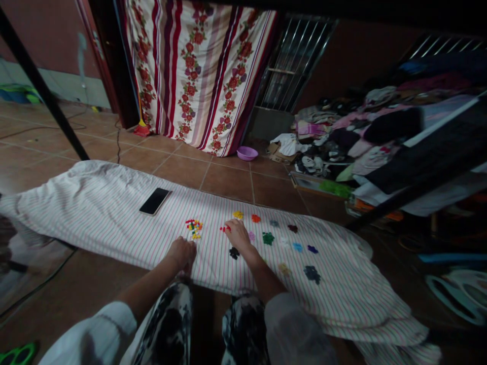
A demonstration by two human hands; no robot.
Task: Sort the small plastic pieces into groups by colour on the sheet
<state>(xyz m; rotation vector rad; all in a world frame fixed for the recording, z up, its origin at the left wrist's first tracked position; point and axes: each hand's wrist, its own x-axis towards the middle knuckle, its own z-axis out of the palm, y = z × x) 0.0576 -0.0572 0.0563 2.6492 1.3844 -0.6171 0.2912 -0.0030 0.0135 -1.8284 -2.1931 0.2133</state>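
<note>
Several small piles of coloured pieces lie on a striped cloth [125, 228]. My right hand [237, 233] reaches over the cloth, its bent fingertips at the small red pieces [223, 229]; whether it grips one is too small to tell. My left hand [183, 252] rests just below the mixed-colour pile [194, 228], fingers curled together, and what they hold, if anything, is hidden. Near my right hand are yellow pieces [238, 215], black pieces [234, 253] and pink pieces [251, 236]. Green pieces [268, 238] and orange pieces [255, 218] lie further right.
A phone [154, 201] lies on the cloth at the left. Grey pieces [312, 274], blue pieces [297, 247] and purple pieces [312, 249] are at the right. Beyond the cloth, a purple basin [247, 153] stands on the tiled floor before a flowered curtain [198, 76].
</note>
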